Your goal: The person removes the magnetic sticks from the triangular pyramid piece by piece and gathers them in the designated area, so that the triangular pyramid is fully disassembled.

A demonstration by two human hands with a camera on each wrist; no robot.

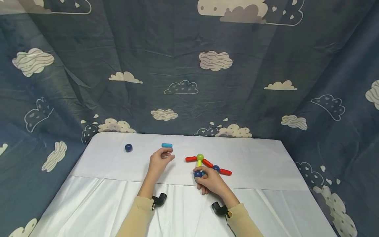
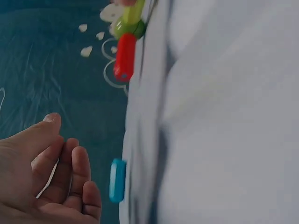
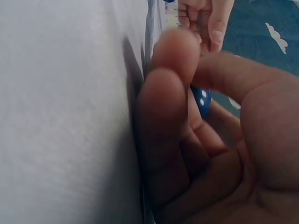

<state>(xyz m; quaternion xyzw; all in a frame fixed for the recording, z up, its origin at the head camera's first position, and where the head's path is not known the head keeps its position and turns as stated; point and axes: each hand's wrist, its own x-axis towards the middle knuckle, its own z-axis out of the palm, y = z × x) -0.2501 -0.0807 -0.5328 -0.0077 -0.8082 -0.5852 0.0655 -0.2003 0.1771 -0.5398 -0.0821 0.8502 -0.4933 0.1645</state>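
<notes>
- Head view: the counter [image 1: 260, 164] ends at a far edge against the cloud-print fabric [image 1: 160, 49]; the cyan rod [image 1: 167, 145] and the loose ball [image 1: 128, 148] lie near that edge, well apart from each other.
- Head view: the left hand [image 1: 160, 160] has thumb and fingertips apart, just short of the cyan rod; the right hand [image 1: 211, 180] pinches the held ball [image 1: 197, 174], dark blue, at the near end of the yellow-green rod [image 1: 199, 163].
- Head view: the green ball [image 1: 200, 157] joins that rod to the left red rod [image 1: 191, 159] and the middle red rod [image 1: 208, 163]; the second blue ball [image 1: 216, 169] links the latter to the right red rod [image 1: 225, 172].
- Left wrist view: a visible gap separates the left hand's bent fingers from the cyan rod.
- Right wrist view: the right hand's fingers are curled; they partly hide the held ball.
</notes>
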